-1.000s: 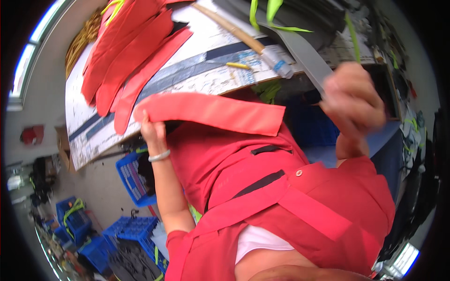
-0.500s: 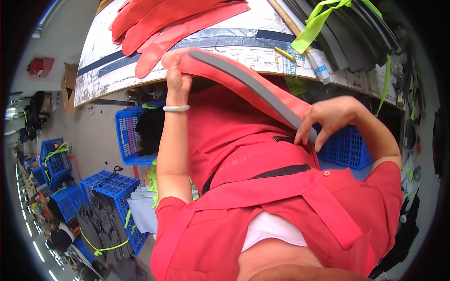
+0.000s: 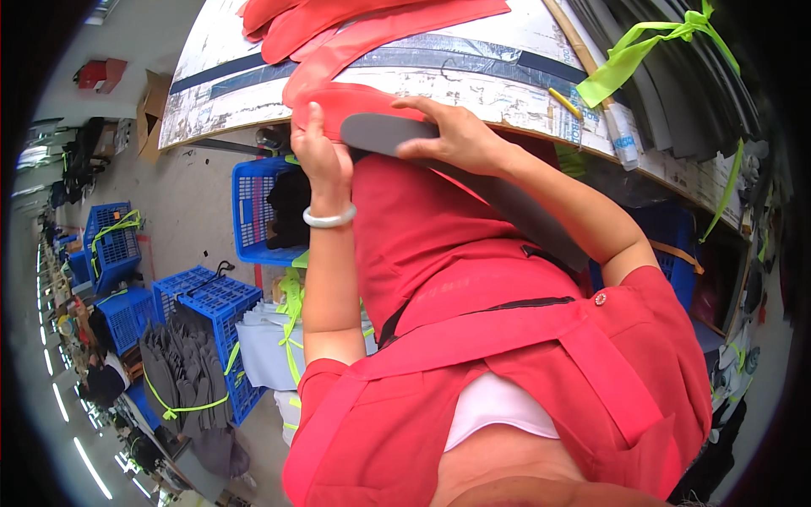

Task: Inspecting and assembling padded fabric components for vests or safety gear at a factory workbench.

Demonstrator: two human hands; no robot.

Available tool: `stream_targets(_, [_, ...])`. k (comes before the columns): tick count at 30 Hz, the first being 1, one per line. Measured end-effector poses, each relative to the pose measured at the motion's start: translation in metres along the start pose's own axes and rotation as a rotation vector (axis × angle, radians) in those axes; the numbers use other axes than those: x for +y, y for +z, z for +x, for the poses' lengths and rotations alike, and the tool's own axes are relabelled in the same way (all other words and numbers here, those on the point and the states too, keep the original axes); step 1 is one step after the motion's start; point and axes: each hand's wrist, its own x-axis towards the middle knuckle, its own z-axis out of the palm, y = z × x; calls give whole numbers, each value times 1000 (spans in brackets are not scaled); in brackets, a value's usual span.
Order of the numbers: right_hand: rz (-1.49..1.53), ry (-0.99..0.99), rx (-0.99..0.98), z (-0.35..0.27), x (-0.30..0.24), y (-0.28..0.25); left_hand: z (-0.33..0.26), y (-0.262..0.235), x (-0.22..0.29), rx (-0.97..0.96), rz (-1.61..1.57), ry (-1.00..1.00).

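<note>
Upright at the near edge of the table, my left hand (image 3: 323, 165) is closed on the end of a long coral piece (image 3: 359, 98), its thumb pointing up. A dark grey curved strip (image 3: 376, 133) lies over the coral piece, its rounded end next to my left fingers. My right hand (image 3: 460, 142), slightly blurred, grips this strip between thumb and fingers just behind that end. From there the strip runs under my right forearm towards my apron (image 3: 431, 211). Most of the coral piece's far length is hidden by the strip and my arm.
More coral pieces (image 3: 346, 34) are piled on the worn white table (image 3: 211, 106). At the right lie a bundle of dark grey sheets (image 3: 650, 76) with a green tie (image 3: 642, 51), and a yellow pen (image 3: 566, 103). Blue crates (image 3: 253, 211) stand below at the left.
My right hand has moved from the lower right end up and left, close to my left hand. The grey strip's near end now shows broad side up. My left hand keeps its hold.
</note>
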Motion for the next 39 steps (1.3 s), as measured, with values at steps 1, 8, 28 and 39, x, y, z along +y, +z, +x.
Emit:
stream_targets(1, [2,86,-13,11,-14,1,-11,11,0,26,-13,21])
stream_targets(8, [134,-25,132,21,-50,14,-45,8,31,-19,-202,-54])
stream_targets(28, [116,21,229,26,-53,30,-78,17,29,-133,-176,5])
stream_targets(39, [253,-40,96,10,-33,41,-50,-39,43,-357,122,-348])
